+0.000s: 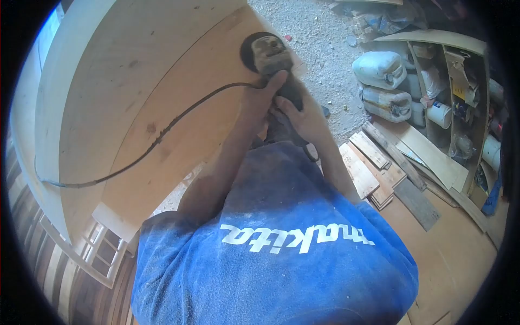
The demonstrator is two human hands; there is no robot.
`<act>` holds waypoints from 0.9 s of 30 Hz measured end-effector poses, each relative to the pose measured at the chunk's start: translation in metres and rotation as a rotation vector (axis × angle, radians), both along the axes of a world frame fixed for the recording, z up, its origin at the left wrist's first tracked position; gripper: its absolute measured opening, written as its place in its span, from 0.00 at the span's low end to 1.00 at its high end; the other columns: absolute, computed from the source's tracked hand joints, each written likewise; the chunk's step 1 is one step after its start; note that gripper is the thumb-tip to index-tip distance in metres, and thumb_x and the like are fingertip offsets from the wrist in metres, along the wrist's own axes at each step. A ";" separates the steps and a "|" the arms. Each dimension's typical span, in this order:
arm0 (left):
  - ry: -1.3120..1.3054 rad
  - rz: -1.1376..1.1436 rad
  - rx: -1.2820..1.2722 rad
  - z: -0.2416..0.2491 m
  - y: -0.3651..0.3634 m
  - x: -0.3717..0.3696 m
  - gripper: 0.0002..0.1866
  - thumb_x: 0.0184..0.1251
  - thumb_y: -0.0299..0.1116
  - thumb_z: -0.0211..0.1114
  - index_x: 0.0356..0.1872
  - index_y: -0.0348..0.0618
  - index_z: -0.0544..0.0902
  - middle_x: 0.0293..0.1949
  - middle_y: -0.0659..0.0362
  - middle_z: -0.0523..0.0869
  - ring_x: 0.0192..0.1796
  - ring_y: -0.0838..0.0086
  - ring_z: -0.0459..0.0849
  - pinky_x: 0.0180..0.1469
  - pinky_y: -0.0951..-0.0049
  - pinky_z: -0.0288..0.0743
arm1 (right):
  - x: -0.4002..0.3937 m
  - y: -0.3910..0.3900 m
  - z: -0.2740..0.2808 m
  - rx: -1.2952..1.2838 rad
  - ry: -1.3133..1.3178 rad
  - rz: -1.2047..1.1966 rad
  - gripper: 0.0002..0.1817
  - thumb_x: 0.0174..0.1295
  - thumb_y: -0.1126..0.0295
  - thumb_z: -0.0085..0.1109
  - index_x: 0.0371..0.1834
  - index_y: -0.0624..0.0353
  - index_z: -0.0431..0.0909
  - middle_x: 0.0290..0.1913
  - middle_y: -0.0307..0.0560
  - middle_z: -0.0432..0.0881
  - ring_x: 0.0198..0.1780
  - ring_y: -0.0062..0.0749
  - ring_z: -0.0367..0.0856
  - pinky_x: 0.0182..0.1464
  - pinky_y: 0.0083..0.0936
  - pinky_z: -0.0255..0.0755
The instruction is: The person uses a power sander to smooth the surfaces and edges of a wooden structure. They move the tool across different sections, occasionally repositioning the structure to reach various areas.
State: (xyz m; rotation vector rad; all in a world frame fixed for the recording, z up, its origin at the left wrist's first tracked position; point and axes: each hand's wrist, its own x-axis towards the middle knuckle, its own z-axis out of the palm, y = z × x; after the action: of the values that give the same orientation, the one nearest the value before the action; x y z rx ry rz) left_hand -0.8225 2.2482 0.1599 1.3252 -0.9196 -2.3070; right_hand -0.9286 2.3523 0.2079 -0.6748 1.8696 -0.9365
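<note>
A dusty grey angle grinder [271, 58] with a round black disc [248, 52] lies against a light wooden panel [189, 108] near its right edge. My left hand [260, 97] is closed around the tool's body just behind the head, thumb stretched along the top. Farther back, my right hand [298, 116] wraps the rear of the body, its thumb close to the left hand. Both palms and most fingers are hidden. A black cord [162, 135] runs across the panel to the left, and a dark loop hangs below my right hand.
White plastic jerrycans [379, 70] stand on the dusty floor [325, 70] at right, beside a wooden shelf unit [449, 40] crammed with containers. Wood offcuts [363, 173] lie in front of it. A small white wooden frame [103, 249] is at lower left.
</note>
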 end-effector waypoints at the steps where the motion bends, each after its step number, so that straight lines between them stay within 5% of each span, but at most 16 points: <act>1: -0.003 -0.004 0.002 0.004 0.005 -0.006 0.26 0.70 0.49 0.78 0.51 0.32 0.88 0.36 0.58 0.90 0.28 0.76 0.87 0.25 0.75 0.80 | -0.006 0.009 -0.001 0.034 0.046 -0.024 0.43 0.70 0.51 0.69 0.82 0.60 0.65 0.64 0.66 0.86 0.66 0.56 0.86 0.67 0.42 0.78; 3: -0.085 -0.165 -0.002 0.014 0.014 -0.016 0.27 0.73 0.49 0.76 0.59 0.36 0.87 0.43 0.58 0.90 0.39 0.75 0.89 0.40 0.72 0.83 | -0.014 0.029 -0.004 0.071 0.092 -0.062 0.43 0.70 0.50 0.69 0.83 0.60 0.65 0.64 0.65 0.86 0.66 0.57 0.86 0.68 0.43 0.78; 7: -0.120 -0.286 -0.001 0.033 0.040 -0.027 0.30 0.71 0.52 0.77 0.58 0.34 0.86 0.43 0.59 0.90 0.37 0.76 0.87 0.38 0.73 0.82 | -0.016 0.073 -0.013 0.059 0.101 -0.126 0.42 0.71 0.52 0.69 0.82 0.61 0.65 0.64 0.66 0.86 0.68 0.58 0.85 0.68 0.44 0.76; 9: -0.041 -0.283 -0.067 0.024 0.056 -0.025 0.27 0.71 0.50 0.76 0.53 0.32 0.87 0.39 0.56 0.91 0.35 0.78 0.89 0.26 0.76 0.83 | -0.009 0.088 -0.012 0.036 0.077 -0.165 0.42 0.71 0.52 0.69 0.82 0.61 0.66 0.64 0.67 0.86 0.68 0.58 0.84 0.68 0.44 0.76; 13: -0.143 -0.369 -0.044 0.015 0.068 -0.007 0.27 0.71 0.50 0.76 0.55 0.32 0.88 0.42 0.55 0.91 0.36 0.77 0.89 0.33 0.73 0.85 | 0.003 0.100 -0.010 0.054 0.117 -0.127 0.42 0.70 0.53 0.69 0.83 0.60 0.65 0.65 0.67 0.85 0.69 0.59 0.83 0.70 0.45 0.75; 16: -0.097 -0.314 -0.121 0.011 0.070 0.015 0.28 0.73 0.51 0.75 0.55 0.33 0.87 0.40 0.57 0.89 0.34 0.76 0.86 0.35 0.72 0.81 | 0.020 0.092 -0.011 -0.013 0.116 -0.083 0.44 0.69 0.54 0.70 0.84 0.60 0.63 0.65 0.67 0.85 0.70 0.59 0.82 0.71 0.46 0.74; 18: -0.145 -0.286 0.039 0.022 0.071 0.032 0.25 0.75 0.44 0.74 0.61 0.32 0.86 0.48 0.54 0.92 0.44 0.73 0.90 0.47 0.67 0.85 | 0.027 0.095 -0.011 -0.078 0.070 -0.072 0.45 0.69 0.54 0.70 0.84 0.59 0.62 0.65 0.67 0.85 0.70 0.59 0.82 0.71 0.45 0.74; 24: 0.011 -0.025 0.109 0.007 0.097 0.067 0.24 0.76 0.41 0.74 0.62 0.32 0.84 0.52 0.53 0.91 0.47 0.72 0.90 0.48 0.71 0.86 | 0.025 0.089 0.001 0.109 0.069 0.218 0.47 0.67 0.54 0.72 0.87 0.53 0.60 0.65 0.69 0.84 0.68 0.62 0.84 0.69 0.46 0.76; 27: -0.027 -0.105 -0.046 0.002 0.094 0.055 0.25 0.76 0.41 0.74 0.63 0.31 0.84 0.50 0.54 0.91 0.47 0.74 0.90 0.47 0.72 0.86 | 0.015 0.095 -0.004 0.082 0.110 0.236 0.47 0.66 0.53 0.72 0.87 0.49 0.61 0.64 0.70 0.84 0.67 0.63 0.84 0.68 0.46 0.77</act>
State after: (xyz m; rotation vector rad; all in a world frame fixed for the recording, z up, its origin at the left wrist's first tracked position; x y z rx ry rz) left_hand -0.7675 2.3422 0.1624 1.3213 -1.0685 -2.3354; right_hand -0.9138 2.4469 0.2040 -0.8900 1.8644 -0.6792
